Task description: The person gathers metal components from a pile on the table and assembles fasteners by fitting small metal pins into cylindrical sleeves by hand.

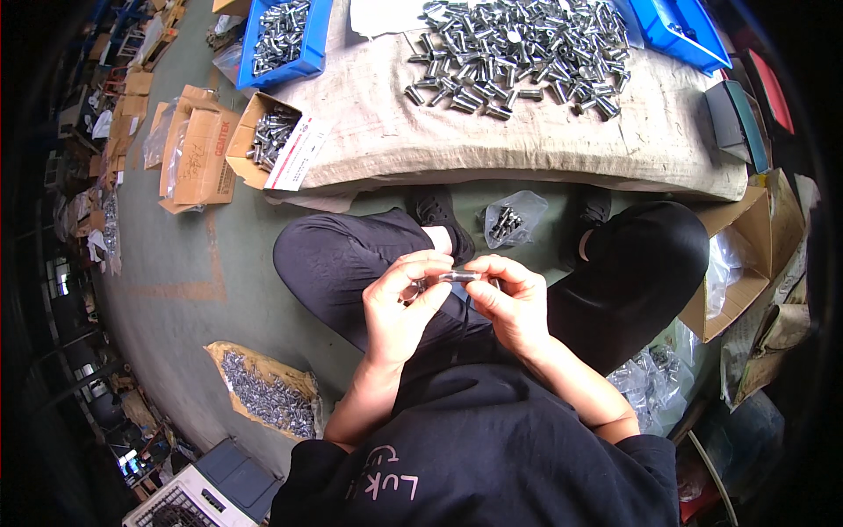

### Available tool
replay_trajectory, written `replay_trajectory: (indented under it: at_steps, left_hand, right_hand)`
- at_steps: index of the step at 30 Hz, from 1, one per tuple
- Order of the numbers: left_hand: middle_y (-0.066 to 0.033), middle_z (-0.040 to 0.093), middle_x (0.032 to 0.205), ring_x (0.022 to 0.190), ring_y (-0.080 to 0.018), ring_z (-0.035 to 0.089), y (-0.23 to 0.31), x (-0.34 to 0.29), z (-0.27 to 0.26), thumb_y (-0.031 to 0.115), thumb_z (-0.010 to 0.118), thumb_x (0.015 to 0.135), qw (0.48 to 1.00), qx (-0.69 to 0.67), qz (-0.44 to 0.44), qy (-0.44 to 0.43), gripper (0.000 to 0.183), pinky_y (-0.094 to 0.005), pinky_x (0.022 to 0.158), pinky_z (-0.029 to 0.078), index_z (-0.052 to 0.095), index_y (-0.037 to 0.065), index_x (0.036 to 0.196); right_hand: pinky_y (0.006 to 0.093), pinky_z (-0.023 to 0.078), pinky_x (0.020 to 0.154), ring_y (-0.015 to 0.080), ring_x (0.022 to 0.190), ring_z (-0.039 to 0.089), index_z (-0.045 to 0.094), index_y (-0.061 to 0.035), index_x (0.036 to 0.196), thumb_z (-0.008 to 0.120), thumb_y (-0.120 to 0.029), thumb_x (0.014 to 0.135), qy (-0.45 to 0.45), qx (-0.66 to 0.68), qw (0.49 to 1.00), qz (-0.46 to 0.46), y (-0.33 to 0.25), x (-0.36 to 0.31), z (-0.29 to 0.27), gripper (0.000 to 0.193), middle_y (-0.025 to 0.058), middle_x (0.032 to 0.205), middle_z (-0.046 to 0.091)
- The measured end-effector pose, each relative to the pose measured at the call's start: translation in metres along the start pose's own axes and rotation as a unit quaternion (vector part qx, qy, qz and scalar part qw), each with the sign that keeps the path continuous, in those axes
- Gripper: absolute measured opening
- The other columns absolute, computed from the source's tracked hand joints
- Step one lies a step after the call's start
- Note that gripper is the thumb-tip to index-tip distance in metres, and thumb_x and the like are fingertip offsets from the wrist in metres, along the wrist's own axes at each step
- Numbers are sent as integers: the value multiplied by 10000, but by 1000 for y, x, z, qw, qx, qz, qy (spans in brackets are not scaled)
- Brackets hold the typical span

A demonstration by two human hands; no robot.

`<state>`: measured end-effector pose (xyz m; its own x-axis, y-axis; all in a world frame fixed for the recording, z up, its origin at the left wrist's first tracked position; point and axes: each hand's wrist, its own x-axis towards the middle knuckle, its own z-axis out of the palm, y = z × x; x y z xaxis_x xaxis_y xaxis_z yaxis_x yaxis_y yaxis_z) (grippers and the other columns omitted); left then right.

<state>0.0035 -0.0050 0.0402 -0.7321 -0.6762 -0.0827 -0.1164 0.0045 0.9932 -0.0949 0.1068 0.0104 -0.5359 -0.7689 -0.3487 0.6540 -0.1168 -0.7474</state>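
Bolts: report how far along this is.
Apparently done: a small clear bag on the floor between the feet already holds bolts. In hand: left hand and right hand hold one bolt between them. Left: a big loose pile on the burlap, plus filled blue bin and carton.

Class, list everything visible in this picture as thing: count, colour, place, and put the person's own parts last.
metal piece: one, silver, pinched between both hands
loose metal parts: a heap, silver, on the sackcloth
sackcloth: one, beige, top centre
blue bins: two, top left and top right
open carton of parts: one, brown, left of sackcloth
plastic bag of parts: one, clear, between the shoes
paper with parts: one, brown, lower left floor
left hand: one, on piece
right hand: one, on piece
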Motion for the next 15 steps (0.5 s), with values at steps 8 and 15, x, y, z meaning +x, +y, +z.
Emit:
replay_trajectory:
  at_steps: [8, 15]
  left_hand:
    - [-160, 580, 989, 595, -94, 519, 1, 0, 9, 246, 366, 948, 965, -226, -129, -17, 368, -201, 487, 416, 469, -65, 1115]
    - [-136, 607, 966, 765, -125, 580, -6, -2, 11, 239, 338, 957, 995, -66, -75, 9, 363, -224, 678, 465, 510, -51, 1091]
  right_hand:
    - [190, 323, 391, 54, 476, 414, 532, -29, 874, 564, -70, 813, -68, 199, 974, 88, 3, 4, -9, 81, 18, 632, 499]
    - [219, 403, 516, 65, 546, 460, 612, -38, 955, 707, -105, 714, -98, -306, 934, -156, -3, 0, 8, 268, 0, 669, 513]
